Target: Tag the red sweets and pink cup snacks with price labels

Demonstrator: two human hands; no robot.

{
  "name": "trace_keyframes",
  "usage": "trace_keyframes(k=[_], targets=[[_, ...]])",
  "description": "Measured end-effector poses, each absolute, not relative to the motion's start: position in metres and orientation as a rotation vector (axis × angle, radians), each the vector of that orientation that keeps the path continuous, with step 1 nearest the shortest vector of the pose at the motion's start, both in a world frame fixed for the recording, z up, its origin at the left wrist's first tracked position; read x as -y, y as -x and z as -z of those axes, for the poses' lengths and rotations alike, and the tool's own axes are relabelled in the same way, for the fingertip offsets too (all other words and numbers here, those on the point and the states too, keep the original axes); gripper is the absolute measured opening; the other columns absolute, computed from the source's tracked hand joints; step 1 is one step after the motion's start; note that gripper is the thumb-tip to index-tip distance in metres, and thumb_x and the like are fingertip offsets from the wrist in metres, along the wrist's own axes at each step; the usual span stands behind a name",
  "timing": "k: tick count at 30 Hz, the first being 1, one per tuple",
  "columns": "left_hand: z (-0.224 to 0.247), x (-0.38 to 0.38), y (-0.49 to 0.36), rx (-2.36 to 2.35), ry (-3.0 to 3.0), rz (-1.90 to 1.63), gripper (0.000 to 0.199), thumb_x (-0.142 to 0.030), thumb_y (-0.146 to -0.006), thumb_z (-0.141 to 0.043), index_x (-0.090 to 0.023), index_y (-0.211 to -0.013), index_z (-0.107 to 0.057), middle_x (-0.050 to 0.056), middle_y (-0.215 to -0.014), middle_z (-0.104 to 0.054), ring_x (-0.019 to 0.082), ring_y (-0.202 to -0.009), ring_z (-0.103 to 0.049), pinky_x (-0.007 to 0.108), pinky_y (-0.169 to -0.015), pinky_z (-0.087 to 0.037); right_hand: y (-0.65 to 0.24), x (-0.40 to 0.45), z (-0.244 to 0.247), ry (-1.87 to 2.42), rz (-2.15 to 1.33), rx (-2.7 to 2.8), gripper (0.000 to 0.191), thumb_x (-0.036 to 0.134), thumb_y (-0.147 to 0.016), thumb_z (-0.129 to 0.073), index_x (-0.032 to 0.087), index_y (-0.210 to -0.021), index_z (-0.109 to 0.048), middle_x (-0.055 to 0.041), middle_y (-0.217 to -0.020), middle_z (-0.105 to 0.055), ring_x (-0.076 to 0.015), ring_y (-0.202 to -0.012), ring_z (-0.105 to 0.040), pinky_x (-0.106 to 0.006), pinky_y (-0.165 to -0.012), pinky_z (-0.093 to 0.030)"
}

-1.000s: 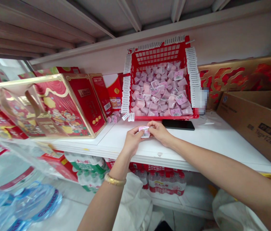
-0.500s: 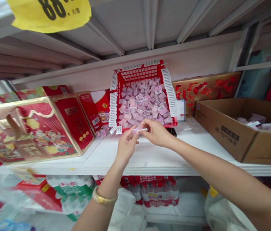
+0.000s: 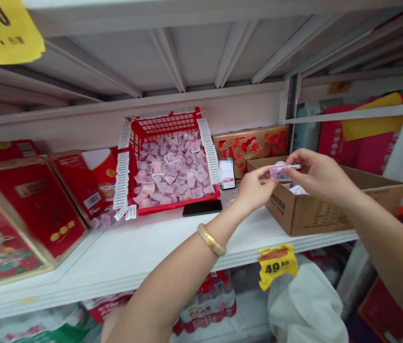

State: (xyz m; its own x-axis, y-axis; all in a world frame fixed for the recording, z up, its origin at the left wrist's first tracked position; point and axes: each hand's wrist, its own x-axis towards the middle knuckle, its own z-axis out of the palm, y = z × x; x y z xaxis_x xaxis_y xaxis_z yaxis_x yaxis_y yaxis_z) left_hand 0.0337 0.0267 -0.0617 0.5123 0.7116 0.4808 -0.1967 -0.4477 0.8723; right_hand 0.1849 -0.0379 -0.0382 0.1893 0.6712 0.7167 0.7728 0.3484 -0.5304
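Note:
My left hand [image 3: 256,186], with a gold bangle at the wrist, pinches a small pink jelly cup [image 3: 277,170] that has a barcode label on it. From the other side my right hand [image 3: 317,171] is closed on a thin white strip [image 3: 293,166], which lies against the cup. Both hands are above the near left corner of an open cardboard box [image 3: 316,214], where more small packs show under the fingers. A red basket [image 3: 173,206] full of pink jelly cups [image 3: 173,166] stands to the left, its rim lined with white barcode labels [image 3: 121,176].
A black phone [image 3: 202,207] lies before the basket, and a lit phone [image 3: 227,174] leans behind. Red gift boxes [image 3: 12,205] stand at left on the white shelf [image 3: 123,252]. A yellow price tag [image 3: 277,267] hangs at the shelf edge; bottled drinks [image 3: 208,302] are below.
Both hands have moved right, from in front of the red basket to above the cardboard box, with the jelly cup and white strip between them. The view has turned right.

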Motion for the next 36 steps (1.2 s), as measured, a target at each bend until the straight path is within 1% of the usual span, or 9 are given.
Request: trace_keyframes(k=[3,6,11,17,19,24,28,32,36], targets=[[0.064,-0.032,-0.062,-0.496,-1.741,-1.046,0.048,-0.009,-0.074,-0.062,-0.013,-0.122,-0.063,0.016,-0.117,-0.068,0.023,-0.092,-0.07,0.035,-0.087,-0.052,-0.214,0.036,0.042,1.578,0.254,1.512,0.013,0.028,-0.074,-0.065,0.02,-0.083,-0.06,-0.0048,-0.068,-0.064,-0.0164,-0.056,-0.055,-0.029,-0.056,-0.04],[0.071,-0.035,-0.06,-0.54,-1.78,-1.069,0.055,-0.006,-0.072,-0.061,-0.015,-0.127,-0.06,0.018,-0.129,-0.061,0.024,-0.098,-0.069,0.033,-0.085,-0.052,-0.222,0.029,0.048,1.595,0.438,1.494,0.022,0.023,-0.068,-0.068,0.018,-0.089,-0.063,-0.0098,-0.081,-0.066,-0.0206,-0.07,-0.059,-0.034,-0.066,-0.045],[0.078,-0.054,0.001,-0.605,-1.792,-1.222,0.047,-0.007,-0.072,-0.056,-0.016,-0.117,-0.066,0.014,-0.123,-0.063,0.021,-0.09,-0.07,0.027,-0.074,-0.054,-0.179,0.011,0.049,1.401,0.453,1.61,0.019,0.028,-0.074,-0.061,0.02,-0.091,-0.064,-0.0077,-0.085,-0.065,-0.0215,-0.075,-0.062,-0.035,-0.07,-0.048],[0.075,-0.11,0.116,-0.962,-1.632,-1.581,0.042,-0.009,-0.065,-0.061,-0.016,-0.105,-0.07,0.01,-0.103,-0.07,0.016,-0.07,-0.067,0.024,-0.061,-0.052,-0.073,-0.027,0.033,1.258,0.29,1.908,0.015,0.02,-0.077,-0.06,0.019,-0.091,-0.065,-0.0078,-0.088,-0.067,-0.0202,-0.079,-0.063,-0.031,-0.075,-0.047],[0.076,-0.128,0.149,-1.098,-1.584,-1.682,0.042,-0.01,-0.064,-0.062,-0.014,-0.106,-0.069,0.01,-0.103,-0.07,0.015,-0.067,-0.066,0.024,-0.059,-0.051,-0.038,-0.048,0.031,1.24,0.268,2.0,0.018,0.019,-0.079,-0.059,0.018,-0.095,-0.066,-0.0092,-0.093,-0.069,-0.0208,-0.082,-0.064,-0.031,-0.078,-0.046],[0.086,-0.161,0.195,-1.241,-1.518,-1.728,0.049,-0.01,-0.065,-0.063,-0.014,-0.114,-0.066,0.012,-0.109,-0.069,0.019,-0.077,-0.068,0.027,-0.067,-0.052,0.032,-0.107,0.027,1.334,0.323,2.184,0.032,0.017,-0.084,-0.054,0.016,-0.114,-0.063,-0.0113,-0.112,-0.067,-0.0225,-0.103,-0.062,-0.03,-0.087,-0.045],[0.093,-0.18,0.205,-1.249,-1.465,-1.728,0.053,-0.01,-0.065,-0.065,-0.016,-0.117,-0.064,0.013,-0.119,-0.066,0.023,-0.091,-0.067,0.033,-0.079,-0.053,0.067,-0.149,0.025,1.37,0.407,2.226,0.037,0.012,-0.085,-0.049,0.013,-0.12,-0.061,-0.0167,-0.119,-0.063,-0.0258,-0.109,-0.059,-0.034,-0.09,-0.045],[0.102,-0.187,0.208,-1.215,-1.41,-1.712,0.051,-0.011,-0.067,-0.067,-0.018,-0.117,-0.064,0.012,-0.119,-0.066,0.024,-0.095,-0.067,0.034,-0.081,-0.053,0.086,-0.176,0.024,1.355,0.524,2.294,0.036,0.007,-0.088,-0.041,0.011,-0.114,-0.066,-0.0202,-0.119,-0.062,-0.0276,-0.114,-0.056,-0.038,-0.095,-0.042],[0.108,-0.184,0.207,-1.139,-1.344,-1.678,0.046,-0.013,-0.069,-0.069,-0.019,-0.114,-0.064,0.01,-0.108,-0.069,0.021,-0.088,-0.068,0.032,-0.077,-0.054,0.091,-0.186,0.024,1.345,0.612,2.338,0.036,0.005,-0.089,-0.038,0.006,-0.107,-0.069,-0.023,-0.114,-0.063,-0.0285,-0.109,-0.058,-0.036,-0.091,-0.044]])
